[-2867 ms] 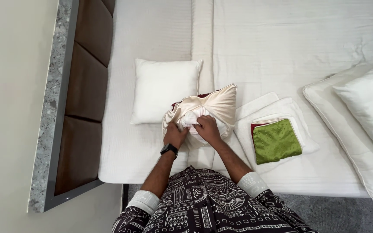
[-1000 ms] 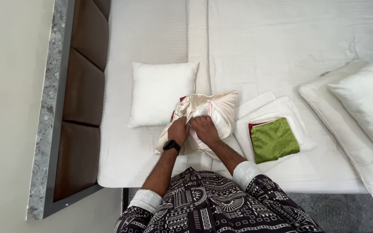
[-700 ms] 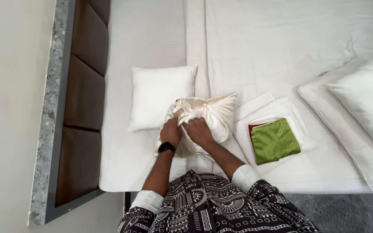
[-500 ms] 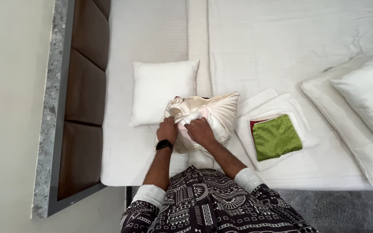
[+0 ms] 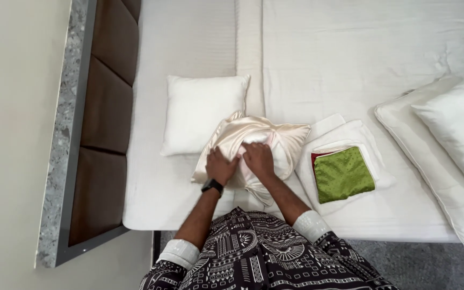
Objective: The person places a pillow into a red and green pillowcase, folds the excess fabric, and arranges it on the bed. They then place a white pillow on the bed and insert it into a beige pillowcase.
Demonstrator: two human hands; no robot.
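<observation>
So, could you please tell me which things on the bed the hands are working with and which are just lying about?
In hand:
- cream satin cushion cover, gripped by the left hand and right hand
- white cushion insert showing at its opening

Lying about:
- square white cushion
- folded green cloth on folded white linen
- large white pillows

1. Bedroom, hotel-like or home.
2. Wide bed (image 5: pixel 350 64) with white sheets, two mattresses pushed together.
3. Brown padded headboard (image 5: pixel 106 134) against plain wall.
4. White pillows (image 5: pixel 202 121) on bed, larger ones (image 5: pixel 447 139) stacked at the right.
5. Folded white towels (image 5: pixel 345 134) on the bed.
</observation>
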